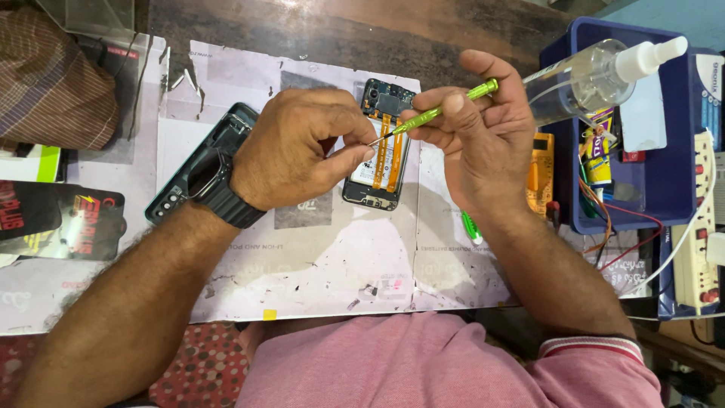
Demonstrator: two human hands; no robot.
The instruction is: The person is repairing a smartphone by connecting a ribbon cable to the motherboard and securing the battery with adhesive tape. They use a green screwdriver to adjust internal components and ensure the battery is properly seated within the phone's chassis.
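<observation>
An opened phone [381,162] lies on the white paper mat [317,257], its insides showing with two orange flex cables running down it. My right hand [476,128] grips a green screwdriver [445,108], its tip pointing left and down over the phone. My left hand [298,147] pinches its fingertips together right at the screwdriver tip; whatever small part sits between them is too small to see. A dark watch is on my left wrist. The phone's dark back cover [200,162] lies under my left wrist.
A blue tray [672,181] at the right holds a clear spray bottle [604,72], wires and small tools. A yellow multimeter [540,174] sits beside it, a white power strip [698,242] further right. Black packages [60,223] lie at the left. A second green tool [471,227] shows under my right forearm.
</observation>
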